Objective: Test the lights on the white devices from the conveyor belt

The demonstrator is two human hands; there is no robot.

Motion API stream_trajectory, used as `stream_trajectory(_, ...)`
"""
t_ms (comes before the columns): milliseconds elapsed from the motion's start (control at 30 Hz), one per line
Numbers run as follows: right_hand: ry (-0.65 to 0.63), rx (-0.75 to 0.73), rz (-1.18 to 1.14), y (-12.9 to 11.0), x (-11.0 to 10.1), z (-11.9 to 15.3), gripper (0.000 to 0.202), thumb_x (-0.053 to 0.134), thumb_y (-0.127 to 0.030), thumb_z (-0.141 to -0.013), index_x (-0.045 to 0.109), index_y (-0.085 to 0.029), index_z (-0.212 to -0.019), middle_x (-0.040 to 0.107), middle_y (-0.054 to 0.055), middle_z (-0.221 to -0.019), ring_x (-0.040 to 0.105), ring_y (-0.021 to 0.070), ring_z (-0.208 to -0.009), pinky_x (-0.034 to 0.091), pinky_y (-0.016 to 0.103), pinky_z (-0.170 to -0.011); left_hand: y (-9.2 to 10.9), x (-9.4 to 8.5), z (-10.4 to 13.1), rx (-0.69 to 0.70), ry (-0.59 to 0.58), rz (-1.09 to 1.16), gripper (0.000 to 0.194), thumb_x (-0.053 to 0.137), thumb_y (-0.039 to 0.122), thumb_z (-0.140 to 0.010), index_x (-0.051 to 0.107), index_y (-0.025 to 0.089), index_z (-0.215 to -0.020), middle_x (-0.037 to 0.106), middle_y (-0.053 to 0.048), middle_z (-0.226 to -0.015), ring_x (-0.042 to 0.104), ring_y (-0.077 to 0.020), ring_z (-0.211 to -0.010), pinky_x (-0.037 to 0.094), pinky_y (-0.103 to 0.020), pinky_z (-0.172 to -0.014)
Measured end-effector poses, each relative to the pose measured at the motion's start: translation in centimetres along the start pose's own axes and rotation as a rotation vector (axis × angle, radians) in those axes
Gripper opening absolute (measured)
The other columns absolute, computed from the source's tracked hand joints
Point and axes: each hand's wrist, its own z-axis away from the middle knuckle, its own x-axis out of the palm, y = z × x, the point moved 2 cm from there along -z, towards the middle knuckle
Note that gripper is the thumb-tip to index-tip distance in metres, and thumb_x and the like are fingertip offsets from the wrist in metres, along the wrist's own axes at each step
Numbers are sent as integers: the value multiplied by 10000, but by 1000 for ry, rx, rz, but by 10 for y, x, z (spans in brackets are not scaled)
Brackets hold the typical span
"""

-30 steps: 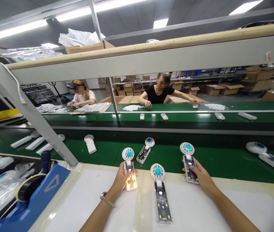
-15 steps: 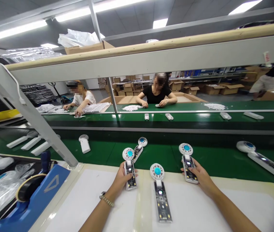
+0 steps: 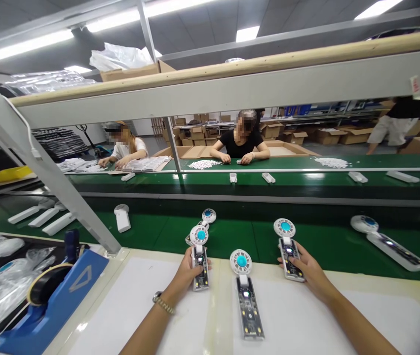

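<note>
The left hand point(image 3: 186, 272) is curled around the lower half of a small handheld fan unit point(image 3: 200, 260), thumb on its near left edge and fingers wrapping its right side, at the front lip of the white bench point(image 3: 128, 305). The unit runs roughly 12 to 6 o'clock from the hand, its round white head with the teal centre at the 12 o'clock end over the green conveyor belt point(image 3: 317, 246) and its open circuit-board handle pointing back at the wearer. The right hand point(image 3: 308, 273) grips a second fan unit point(image 3: 287, 249) the same way, fingers closed on the handle from the right, the head again toward 12 o'clock and tilted slightly to 11. Between the two hands, touching neither, a third fan unit point(image 3: 245, 293) lies flat on the bench on the same axis, at about 3 o'clock of the left hand and 9 o'clock of the right; the left hand looks a shade nearer. Just beyond the left hand's unit, at 12 to 1 o'clock, another fan point(image 3: 207, 218) rests on the belt and seems to touch it, though contact is hard to confirm. Across the far belt, two seated workers handle white parts
</note>
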Motion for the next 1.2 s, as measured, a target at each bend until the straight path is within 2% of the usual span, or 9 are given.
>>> stream_trajectory(433, 2, 27, 33, 2, -2, -1, 898, 698, -393, -679, 134, -256, -1365, 680, 84, -922, 636, 282, -849, 501, 407, -746, 3, 2, 1, -18, 1, -13, 521, 622, 140, -712, 347, 178, -1153, 609, -97, -958, 596, -225, -883, 417, -402, -854)
stream_trajectory(967, 13, 27, 15, -1, 2, 1, 963, 727, -369, -649, 108, -253, -1377, 668, 89, -973, 634, 277, -859, 500, 383, -736, 8, 7, 3, -34, 28, 20, 510, 662, 175, -678, 389, 182, -1109, 616, -85, -931, 604, -211, -851, 420, -401, -864)
stream_trajectory(1133, 49, -6, 11, -1, 2, 1, 928, 727, -383, -634, 165, -265, -1363, 670, 86, -954, 636, 299, -844, 488, 445, -764, 11, 11, 2, -22, 103, 64, 564, 720, 175, -608, 434, 191, -1093, 588, -87, -1017, 594, -220, -885, 434, -405, -857)
stream_trajectory(1200, 33, -15, -31, -2, 4, 1, 864, 733, -358, -630, 233, -281, -1331, 659, 75, -990, 627, 290, -874, 474, 441, -802, 13, 12, 0, -36, 153, 135, 467, 727, 237, -610, 493, 186, -1010, 591, -70, -1010, 604, -202, -830, 450, -405, -841)
